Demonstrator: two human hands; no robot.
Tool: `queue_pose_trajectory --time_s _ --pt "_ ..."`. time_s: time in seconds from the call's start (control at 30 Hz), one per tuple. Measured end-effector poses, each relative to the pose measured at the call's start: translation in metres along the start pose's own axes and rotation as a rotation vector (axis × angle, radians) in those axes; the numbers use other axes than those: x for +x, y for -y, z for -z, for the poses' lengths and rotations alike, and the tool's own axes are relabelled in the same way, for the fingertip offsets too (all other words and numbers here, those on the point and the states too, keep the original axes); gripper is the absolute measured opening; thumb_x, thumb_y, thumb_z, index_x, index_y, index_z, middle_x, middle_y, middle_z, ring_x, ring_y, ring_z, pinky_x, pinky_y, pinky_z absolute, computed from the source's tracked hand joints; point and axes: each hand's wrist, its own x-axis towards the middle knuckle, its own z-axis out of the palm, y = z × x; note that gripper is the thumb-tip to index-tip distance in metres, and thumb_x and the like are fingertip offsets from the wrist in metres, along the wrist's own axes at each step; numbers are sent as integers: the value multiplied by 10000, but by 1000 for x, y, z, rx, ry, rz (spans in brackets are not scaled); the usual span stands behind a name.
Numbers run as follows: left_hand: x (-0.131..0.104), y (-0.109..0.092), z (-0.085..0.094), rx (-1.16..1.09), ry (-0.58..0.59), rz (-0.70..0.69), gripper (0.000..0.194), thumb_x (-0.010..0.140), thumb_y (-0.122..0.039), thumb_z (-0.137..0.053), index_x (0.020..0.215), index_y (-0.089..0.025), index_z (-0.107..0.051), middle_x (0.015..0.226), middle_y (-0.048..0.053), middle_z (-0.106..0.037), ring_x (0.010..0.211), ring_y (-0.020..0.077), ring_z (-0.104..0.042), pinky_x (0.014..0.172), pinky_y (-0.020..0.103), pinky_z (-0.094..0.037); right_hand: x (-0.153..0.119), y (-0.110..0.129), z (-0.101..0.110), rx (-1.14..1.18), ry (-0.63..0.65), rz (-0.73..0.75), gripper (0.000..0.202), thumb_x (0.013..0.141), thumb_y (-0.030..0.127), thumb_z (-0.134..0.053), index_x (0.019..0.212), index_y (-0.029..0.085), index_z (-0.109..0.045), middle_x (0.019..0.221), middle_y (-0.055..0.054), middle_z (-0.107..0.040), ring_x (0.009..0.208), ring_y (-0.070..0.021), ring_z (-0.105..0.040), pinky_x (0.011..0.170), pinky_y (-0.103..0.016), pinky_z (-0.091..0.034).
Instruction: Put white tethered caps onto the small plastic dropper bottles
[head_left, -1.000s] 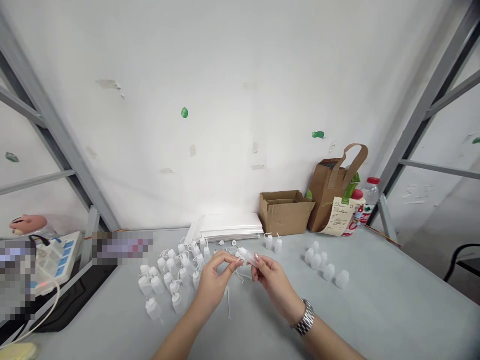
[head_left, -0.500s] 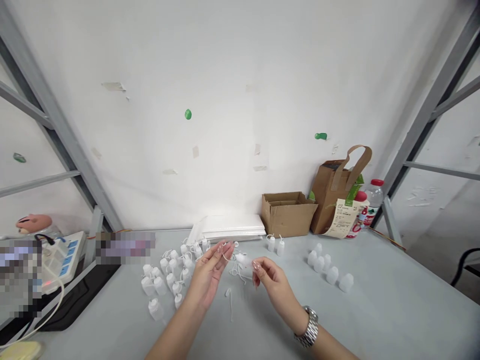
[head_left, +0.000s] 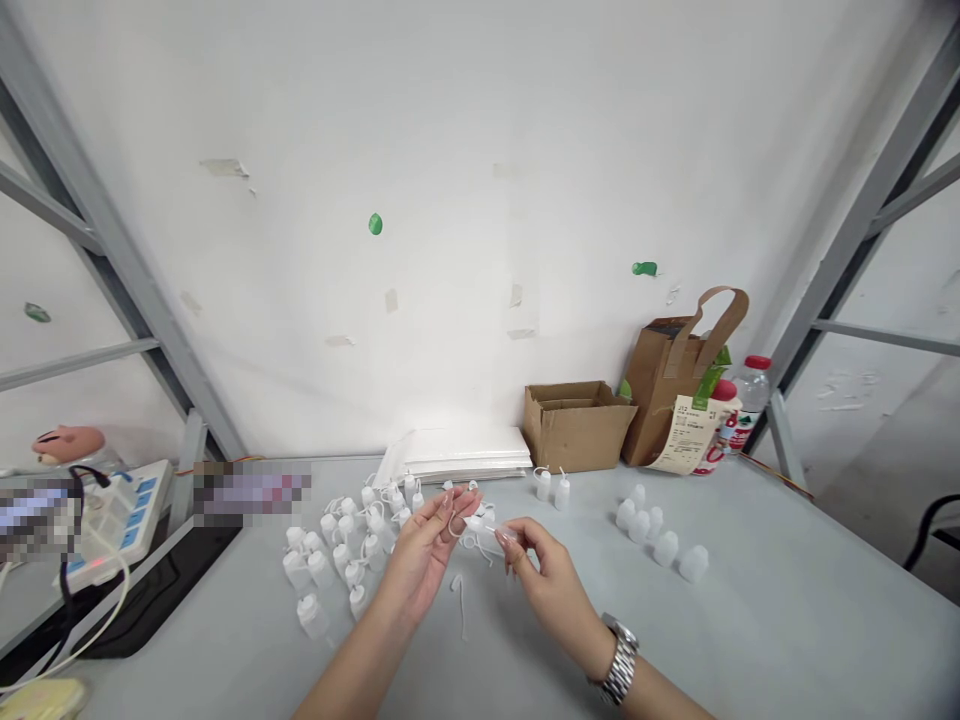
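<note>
My left hand [head_left: 429,553] is closed, thumb and fingertips pinching a thin white cord [head_left: 452,522] that curves out in a loop. Close by on its right, my right hand [head_left: 546,572] pinches a small translucent piece [head_left: 491,528] pointing toward the left fingertips. Fingers partly cover this piece, and I cannot make out its kind. Behind and below the hands lie loose white cord-like pieces, one of them a hooked white strip [head_left: 460,605] on the grey table [head_left: 510,660]. Left of my left hand stand several small white squeeze bottles [head_left: 320,570] with caps.
Two capped bottles [head_left: 562,490] stand before an open cardboard box [head_left: 577,430]. Several translucent uncapped pieces [head_left: 665,549] stand at right. A white stack [head_left: 465,455], a paper bag [head_left: 652,390] and a drink bottle [head_left: 752,390] line the wall. A power strip [head_left: 142,515] lies at left.
My right hand has moved slightly and its translucent piece now shows between the hands, near the left fingertips. My left hand has shifted slightly right and down, still pinching the cord.
</note>
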Motion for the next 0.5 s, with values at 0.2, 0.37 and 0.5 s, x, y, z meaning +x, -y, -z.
queue_pose_trajectory --time_s 0.2,0.37,0.5 --pt "0 1 0 9 23 -20 123 725 -184 -648 834 -129 -664 931 88 -707 990 181 -612 758 173 -486 0 -1 -1 -19 0 -9 272 863 417 -443 736 194 -532 631 9 -512 624 -153 -472 619 -255 -364" --pt "-1 0 -2 30 9 -36 120 706 -187 -668 813 -133 -666 917 87 -711 992 186 -611 781 196 -474 1 -2 -2 -18 4 -23 287 867 426 -429 743 189 -532 627 10 -505 617 -148 -471 608 -248 -368" --pt "-1 0 -2 58 9 -61 168 677 -226 -697 815 -136 -663 900 80 -714 986 193 -614 818 223 -459 1 -1 -2 -51 3 -19 304 873 430 -410 745 182 -529 627 15 -505 617 -143 -474 606 -242 -372"
